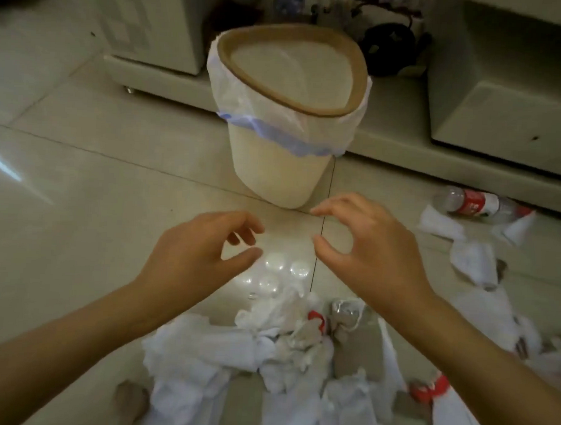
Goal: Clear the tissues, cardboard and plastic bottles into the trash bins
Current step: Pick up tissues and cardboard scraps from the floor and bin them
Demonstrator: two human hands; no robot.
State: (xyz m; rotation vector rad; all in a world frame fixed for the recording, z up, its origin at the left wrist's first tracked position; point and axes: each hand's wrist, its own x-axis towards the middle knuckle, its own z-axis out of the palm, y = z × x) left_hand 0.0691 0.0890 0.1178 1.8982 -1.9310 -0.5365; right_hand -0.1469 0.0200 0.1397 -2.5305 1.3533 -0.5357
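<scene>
A cream trash bin (276, 170) with a brown rim and a white liner bag stands on the tiled floor ahead of me. Both hands hover above the floor just in front of it, holding nothing. My left hand (194, 250) and my right hand (367, 248) have loosely curved fingers facing each other. Below them lies a heap of white tissues (222, 348) mixed with grey cardboard pieces (360, 347) and a clear plastic bottle (276, 276) with a red cap. Another bottle with a red label (479, 203) lies at the right.
More tissues (473, 259) trail across the floor at the right. A cardboard scrap (131, 398) lies at the lower left. Pale furniture bases (502, 103) run behind the bin, with dark objects (389, 46) between them. Bare tiles spread to the left.
</scene>
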